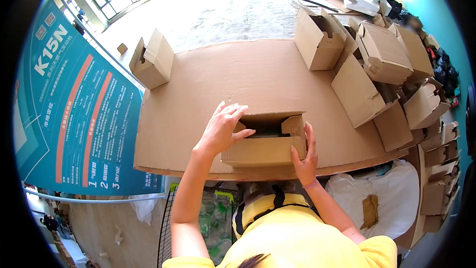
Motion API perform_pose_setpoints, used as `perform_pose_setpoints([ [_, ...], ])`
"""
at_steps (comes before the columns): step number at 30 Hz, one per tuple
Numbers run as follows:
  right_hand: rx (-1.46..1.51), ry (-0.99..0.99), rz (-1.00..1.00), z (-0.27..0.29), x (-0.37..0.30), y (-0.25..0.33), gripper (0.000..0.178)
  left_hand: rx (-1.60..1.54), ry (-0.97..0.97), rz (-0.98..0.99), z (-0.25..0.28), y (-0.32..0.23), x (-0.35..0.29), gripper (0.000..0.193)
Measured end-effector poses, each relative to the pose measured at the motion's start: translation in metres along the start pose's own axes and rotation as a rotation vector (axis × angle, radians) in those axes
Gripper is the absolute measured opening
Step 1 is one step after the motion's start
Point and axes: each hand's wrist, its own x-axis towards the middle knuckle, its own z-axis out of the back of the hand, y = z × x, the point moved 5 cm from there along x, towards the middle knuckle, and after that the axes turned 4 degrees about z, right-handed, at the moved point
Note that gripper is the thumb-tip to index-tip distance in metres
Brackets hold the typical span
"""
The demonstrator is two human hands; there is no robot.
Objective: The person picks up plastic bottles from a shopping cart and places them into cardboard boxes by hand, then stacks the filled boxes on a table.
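Head view shows the open cardboard box [265, 152] at the near edge of the cardboard-topped table [233, 77], the right hand [306, 159] clasping its right corner; the left hand [221, 128] curves half-spread over the left end, any pinch unclear. Probably light and stiff yet crushable, it suits holding by both end walls.

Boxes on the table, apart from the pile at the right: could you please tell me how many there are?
2: the nearer box between the left hand and right hand, and the farther box at the far left corner of the table. No others seem hidden.
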Motion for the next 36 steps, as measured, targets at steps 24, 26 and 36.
perform_pose_setpoints([
  [24,0.431,0.175,-0.278,-0.173,0.131,-0.088,0.047,0.129,-0.330,0.583,-0.059,-0.061,-0.128,0.097],
  [26,0.492,0.251,-0.328,-0.203,0.132,-0.085,0.053,0.150,-0.424,0.654,-0.065,-0.064,-0.128,0.097],
  [36,0.457,0.357,-0.332,-0.217,0.124,-0.099,0.066,0.307,-0.531,0.712,-0.078,-0.067,-0.106,0.073],
])
